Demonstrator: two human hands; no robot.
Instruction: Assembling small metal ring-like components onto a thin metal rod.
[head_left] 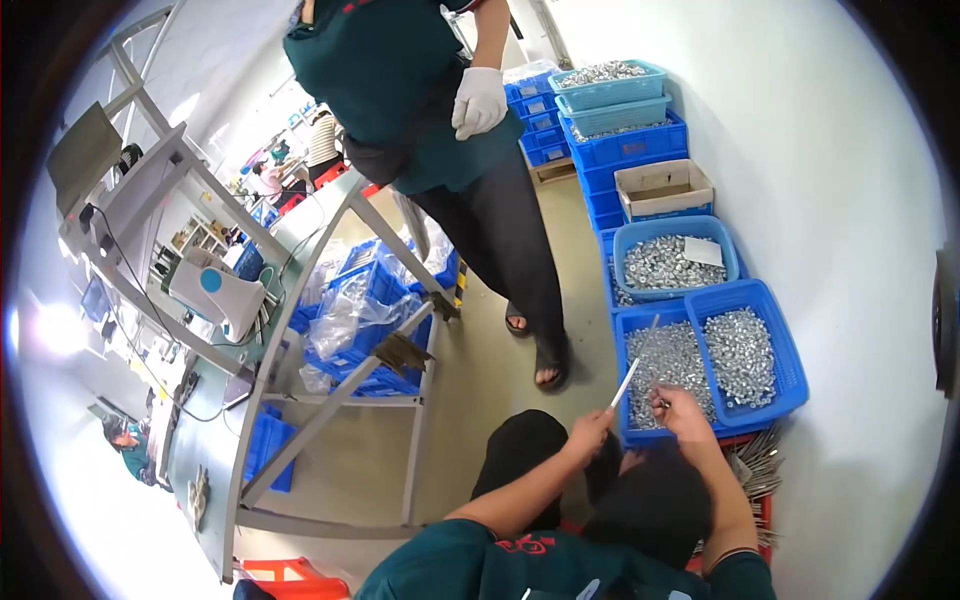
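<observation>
My left hand point(590, 433) is closed around the lower end of a thin, pale rod point(628, 380), which slants up and away over a blue bin point(621, 405). Small shiny metal parts point(655, 352) fill that bin; they look like nuts or short fittings. My right hand point(682, 412) hovers at the bin's near side, its thumb and fingers pinched together. Whatever lies in that pinch is too small to make out. Right beside the bin, a blue basket point(790, 385) holds more of the metal parts.
A light-blue basket point(625, 232) of metal parts and stacked blue crates point(640, 150) line the right wall. Long metal rods point(762, 465) lie by my right knee. Ahead stands a person wearing a white glove point(481, 102). A workbench point(205, 430) runs along the left, near a red stool point(290, 575).
</observation>
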